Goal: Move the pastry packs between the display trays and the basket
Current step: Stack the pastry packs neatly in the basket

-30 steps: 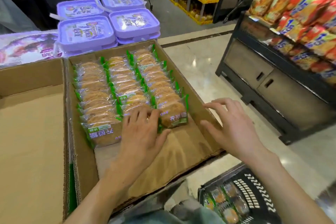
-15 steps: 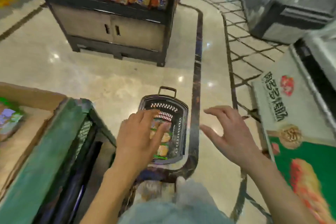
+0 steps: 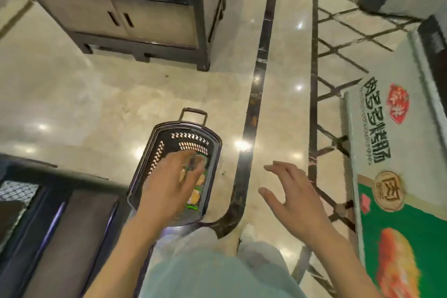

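A black plastic basket [image 3: 154, 152] with a handle stands on the shiny floor below me. Several pastry packs [image 3: 196, 197] with green edges lie in it, partly hidden. My left hand [image 3: 169, 186] reaches down over the basket with fingers spread above the packs, holding nothing that I can see. My right hand [image 3: 292, 198] hovers to the right of the basket, fingers spread and relaxed, empty. The display trays are out of view.
A dark display stand [image 3: 60, 220] fills the lower left, right beside the basket. A black cabinet [image 3: 135, 19] with snack bags on top stands behind. A green and white display [image 3: 391, 176] runs along the right. My legs and shoe [image 3: 249, 232] are below.
My view has swung from the cardboard tray of pastry packs down to the basket on the floor. My left hand has left the tray and now reaches over the basket.
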The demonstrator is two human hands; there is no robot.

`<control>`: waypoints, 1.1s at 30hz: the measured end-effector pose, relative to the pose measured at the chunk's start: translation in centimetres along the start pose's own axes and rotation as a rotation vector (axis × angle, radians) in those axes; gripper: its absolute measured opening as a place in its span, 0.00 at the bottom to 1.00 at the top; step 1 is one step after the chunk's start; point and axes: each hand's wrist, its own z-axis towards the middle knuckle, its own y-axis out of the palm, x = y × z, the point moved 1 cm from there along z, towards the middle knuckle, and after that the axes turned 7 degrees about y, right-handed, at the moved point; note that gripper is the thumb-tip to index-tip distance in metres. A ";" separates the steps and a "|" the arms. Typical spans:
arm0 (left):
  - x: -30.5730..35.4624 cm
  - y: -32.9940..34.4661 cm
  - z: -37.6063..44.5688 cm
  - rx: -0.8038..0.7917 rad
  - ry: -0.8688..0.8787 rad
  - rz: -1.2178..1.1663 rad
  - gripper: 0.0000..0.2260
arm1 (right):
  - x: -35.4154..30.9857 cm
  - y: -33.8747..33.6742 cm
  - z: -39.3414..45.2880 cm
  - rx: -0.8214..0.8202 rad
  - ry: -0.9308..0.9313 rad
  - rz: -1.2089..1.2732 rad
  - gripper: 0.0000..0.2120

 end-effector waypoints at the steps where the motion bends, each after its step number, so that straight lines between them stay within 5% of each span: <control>1: 0.1 0.2 0.4 0.010 -0.038 -0.002 0.19 | 0.1 -0.3 1.7 -0.036 -0.027 -0.003 0.23; 11: -7.1 2.6 2.7 0.371 -0.599 -0.080 0.22 | -8.8 5.1 22.2 -0.410 -0.600 -0.314 0.24; 21: -17.7 12.8 9.1 0.417 -0.994 -0.270 0.18 | -12.3 16.6 36.5 -0.758 -0.787 -0.613 0.26; 29: -29.7 30.8 10.4 0.408 -1.271 -0.341 0.16 | -5.7 41.8 46.2 -1.069 -0.656 -0.800 0.27; 33: -37.2 41.4 11.8 0.332 -1.307 -0.380 0.23 | 0.5 54.8 50.3 -1.040 -0.623 -0.873 0.28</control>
